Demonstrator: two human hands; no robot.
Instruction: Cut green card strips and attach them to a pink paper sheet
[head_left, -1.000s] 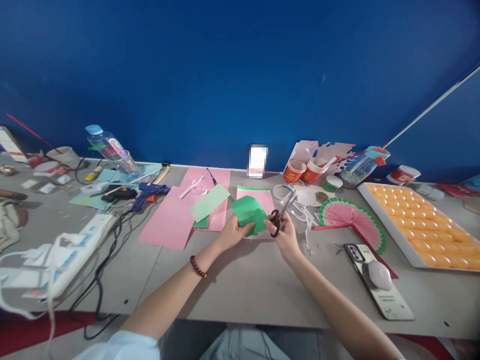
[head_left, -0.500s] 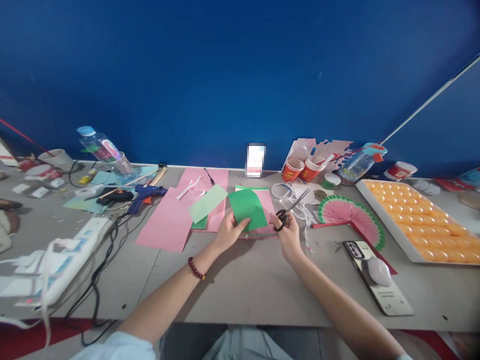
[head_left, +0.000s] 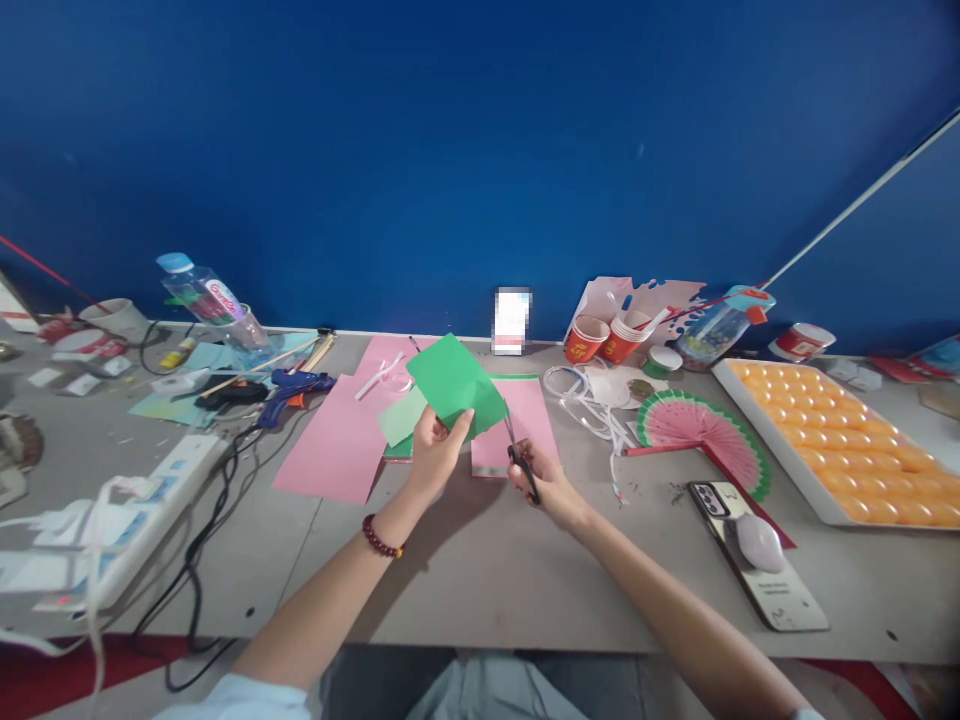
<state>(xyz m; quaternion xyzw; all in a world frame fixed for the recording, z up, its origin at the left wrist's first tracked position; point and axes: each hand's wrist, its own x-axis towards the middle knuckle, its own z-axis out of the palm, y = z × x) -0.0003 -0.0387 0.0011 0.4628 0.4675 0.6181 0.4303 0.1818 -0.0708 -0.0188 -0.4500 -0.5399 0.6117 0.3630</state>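
My left hand (head_left: 441,450) pinches a sheet of green paper (head_left: 456,388) by its lower edge, thumb on top, holding it above the desk. In my right hand (head_left: 551,488) are black-handled scissors (head_left: 525,474), their blades pointing up against the right corner of the green sheet. Whether the blades have bitten into the paper cannot be made out. Beneath the hands lies pink paper with green edges (head_left: 517,428). A pale green sheet (head_left: 401,415) is partly covered by the held paper, and a larger pink sheet (head_left: 330,440) lies to the left.
A purple glue gun (head_left: 289,395), a white power strip (head_left: 161,520) and cables are on the left. To the right are white cords (head_left: 600,415), red paper cups (head_left: 585,340), a watermelon-patterned fan (head_left: 697,430), a phone (head_left: 780,595) and a tray of orange balls (head_left: 840,430).
The green sheet has moved left and up and turned in my left hand. My right hand has brought the scissors leftward, from beside the cords to the sheet's right corner.
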